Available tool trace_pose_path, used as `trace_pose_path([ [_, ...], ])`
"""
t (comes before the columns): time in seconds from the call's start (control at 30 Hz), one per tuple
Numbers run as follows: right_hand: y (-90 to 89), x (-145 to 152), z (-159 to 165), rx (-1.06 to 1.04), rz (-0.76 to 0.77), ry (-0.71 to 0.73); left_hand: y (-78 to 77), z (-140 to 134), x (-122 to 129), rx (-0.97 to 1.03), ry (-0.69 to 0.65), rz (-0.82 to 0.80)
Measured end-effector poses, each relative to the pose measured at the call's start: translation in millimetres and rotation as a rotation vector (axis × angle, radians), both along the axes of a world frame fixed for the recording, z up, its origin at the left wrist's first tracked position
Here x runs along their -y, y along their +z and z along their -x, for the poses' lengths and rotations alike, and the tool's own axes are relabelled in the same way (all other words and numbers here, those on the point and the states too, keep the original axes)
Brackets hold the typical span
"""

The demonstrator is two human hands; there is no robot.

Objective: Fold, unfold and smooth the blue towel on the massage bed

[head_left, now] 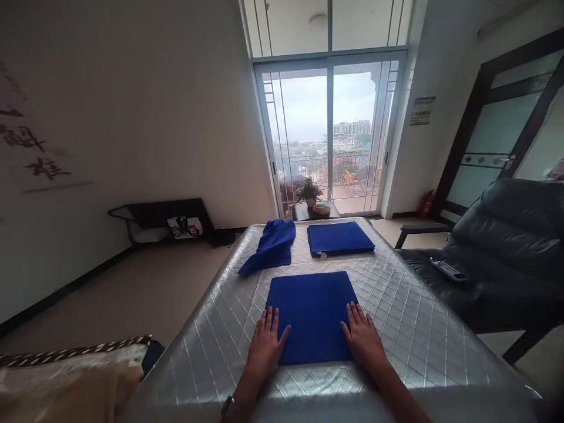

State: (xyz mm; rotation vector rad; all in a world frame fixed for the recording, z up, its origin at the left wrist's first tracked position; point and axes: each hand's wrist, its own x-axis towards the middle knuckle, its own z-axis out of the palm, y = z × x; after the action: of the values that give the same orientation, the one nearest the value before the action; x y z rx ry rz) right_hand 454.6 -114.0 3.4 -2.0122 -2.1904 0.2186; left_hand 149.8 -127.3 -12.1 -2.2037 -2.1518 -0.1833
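A blue cloth (314,311), folded into a flat, nearly square shape, lies in front of me on the silver quilted table cover (207,346). My left hand (267,341) rests flat on its left edge, fingers stretched forward and thumb apart. On the opposite edge lies my right hand (362,335), palm down with the fingers extended. Beyond it, at the far right of the cover, sits a folded blue cloth stack (341,238) with a small white tag at its front edge. A crumpled blue cloth (273,247) lies at the far left.
A black armchair (497,252) stands to the right, with a white handheld device (448,269) on its seat. Past the table's far end, a potted plant (310,191) stands before the sliding glass door (304,117). Beige fabric (66,385) lies at lower left.
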Motion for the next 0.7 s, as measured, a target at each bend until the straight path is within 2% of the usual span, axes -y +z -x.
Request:
trace_pose_path([
  [0.13,-2.7,-1.7,-4.9,0.078,0.017,0.019,14.6,-9.7,3.0,0.070,0.029,0.082],
  [0.23,3.1,-9.0,-7.8,0.119,0.055,0.031,20.1,-10.7,4.7,0.098,0.032,0.087],
  [0.47,23.6,-52.3,-3.8,0.111,0.012,0.056,30.6,-12.5,7.5,0.120,0.029,0.138],
  [0.57,18.0,-66.6,-1.1,0.102,0.011,0.032,29.8,-12.4,7.2,0.129,0.026,0.135],
  [0.7,5.7,-70.5,-1.2,0.105,0.011,0.014,21.4,-6.9,4.8,0.139,0.013,0.097],
])
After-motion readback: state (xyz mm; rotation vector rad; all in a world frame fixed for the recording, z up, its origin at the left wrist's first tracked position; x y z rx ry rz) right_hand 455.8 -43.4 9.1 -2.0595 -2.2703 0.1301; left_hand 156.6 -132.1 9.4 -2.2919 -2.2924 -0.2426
